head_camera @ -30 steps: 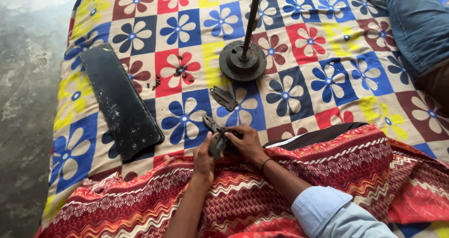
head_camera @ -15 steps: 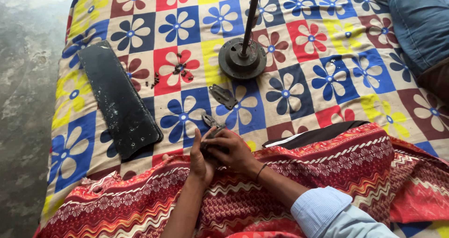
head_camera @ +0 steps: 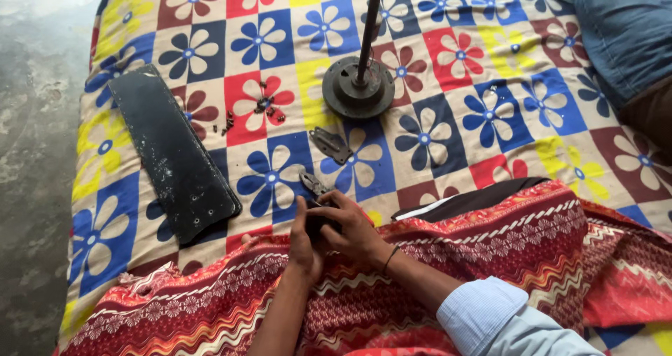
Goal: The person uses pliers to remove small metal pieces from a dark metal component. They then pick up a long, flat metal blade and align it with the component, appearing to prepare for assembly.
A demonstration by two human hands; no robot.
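Both hands closed together on one small dark metal part (head_camera: 323, 219): left hand (head_camera: 302, 238) cupped around its near left side, right hand (head_camera: 353, 233) folded over the top and right, fingers curled. Grip is clenched, both sides; exactly how the fingertips sit on the part cannot be told, the knuckles hide it.

Held piece sits at the near edge of the bed, just where the flowered bedspread (head_camera: 448, 139) meets the red patterned cloth (head_camera: 490, 258) over the lap. A thin metal end (head_camera: 313, 183) pokes out past the fingers, pointing away and slightly left. Long axis of the piece runs away from the body, toward the far side of the bed. Neither hand is clearly nearer; they meet on it.

Left to right across the bed:
- Long dark flat blade (head_camera: 171, 153), lying diagonal near the left edge, well apart from the hands.
- Scatter of small dark screws (head_camera: 260, 107) on a red square, just beyond the blade.
- Flat grey bracket (head_camera: 332, 144), lying loose, between the hands and the motor hub.
- Round dark motor hub (head_camera: 358, 88) with an upright rod (head_camera: 369, 27), farther back, middle of the bed.
- Another person's leg in blue denim (head_camera: 623, 27), far right corner.
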